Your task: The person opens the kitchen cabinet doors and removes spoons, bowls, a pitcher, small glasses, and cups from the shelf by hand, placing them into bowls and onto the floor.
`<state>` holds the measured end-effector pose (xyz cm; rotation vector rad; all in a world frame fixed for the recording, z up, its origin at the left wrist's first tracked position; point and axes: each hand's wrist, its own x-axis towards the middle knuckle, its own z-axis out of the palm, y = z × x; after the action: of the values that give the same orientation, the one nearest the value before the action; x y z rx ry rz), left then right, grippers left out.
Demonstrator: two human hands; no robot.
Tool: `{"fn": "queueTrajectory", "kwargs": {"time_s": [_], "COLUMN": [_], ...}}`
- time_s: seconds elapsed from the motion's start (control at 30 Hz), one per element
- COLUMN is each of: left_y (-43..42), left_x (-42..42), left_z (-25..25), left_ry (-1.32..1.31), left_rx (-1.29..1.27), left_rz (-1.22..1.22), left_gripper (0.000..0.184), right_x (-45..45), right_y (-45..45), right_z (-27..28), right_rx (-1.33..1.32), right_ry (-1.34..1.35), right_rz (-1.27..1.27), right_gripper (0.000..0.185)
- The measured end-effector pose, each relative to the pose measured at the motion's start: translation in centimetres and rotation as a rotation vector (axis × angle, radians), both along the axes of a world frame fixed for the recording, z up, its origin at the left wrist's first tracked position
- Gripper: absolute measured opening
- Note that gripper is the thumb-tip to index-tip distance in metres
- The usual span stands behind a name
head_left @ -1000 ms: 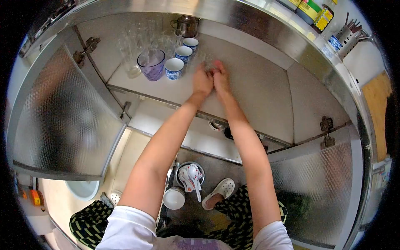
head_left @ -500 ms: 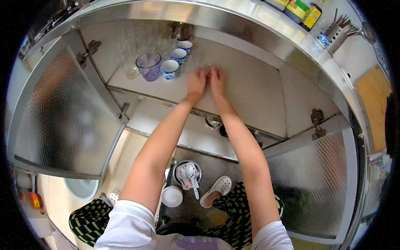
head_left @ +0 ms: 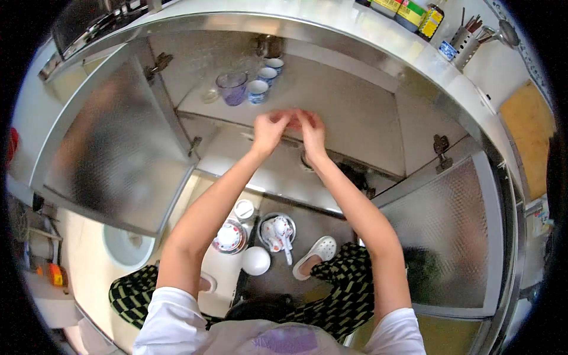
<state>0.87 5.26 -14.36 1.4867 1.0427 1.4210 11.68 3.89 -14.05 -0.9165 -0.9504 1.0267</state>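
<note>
My left hand (head_left: 270, 131) and my right hand (head_left: 312, 130) meet at the front edge of the cabinet's upper shelf (head_left: 349, 118). Fingers of both are curled in a pinch, tips close together. Something reddish or see-through seems to lie between them, too blurred to name. Just beyond my left hand stand blue-and-white cups, the front one (head_left: 257, 93), a middle one (head_left: 267, 75) and a rear one (head_left: 273, 64). Left of them is a purple glass tumbler (head_left: 232, 93), with faint clear glasses (head_left: 210, 94) beside it.
Textured glass doors stand open at left (head_left: 112, 142) and right (head_left: 449, 236). On the floor are a metal bowl (head_left: 293, 223) holding patterned spoons, a white bowl (head_left: 255, 261), stacked dishes (head_left: 229, 238) and a pale basin (head_left: 127, 251). Bottles (head_left: 409, 15) line the counter.
Both hands have drawn back from over the shelf to its front edge, still together. The head view has shifted, showing more of the floor dishes at left.
</note>
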Motion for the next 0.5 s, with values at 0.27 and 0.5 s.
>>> {"fn": "queueTrajectory", "kwargs": {"time_s": [0.27,0.5], "left_y": [-9.0,-14.9], "left_x": [-8.5,-15.4], "left_z": [-3.4,-11.0], "left_ry": [-0.032,-0.016], "left_rx": [-0.163,-0.370], "left_rz": [0.063,0.110], "left_gripper": [0.029,0.028], "right_x": [-7.1,-14.3], "right_y": [-6.8,-11.6], "right_z": [-5.4,-14.1], "right_rx": [-0.024,-0.228], "right_ry": [-0.009,0.010], "right_rz": [0.232,0.279], "right_gripper": [0.017,0.020]}}
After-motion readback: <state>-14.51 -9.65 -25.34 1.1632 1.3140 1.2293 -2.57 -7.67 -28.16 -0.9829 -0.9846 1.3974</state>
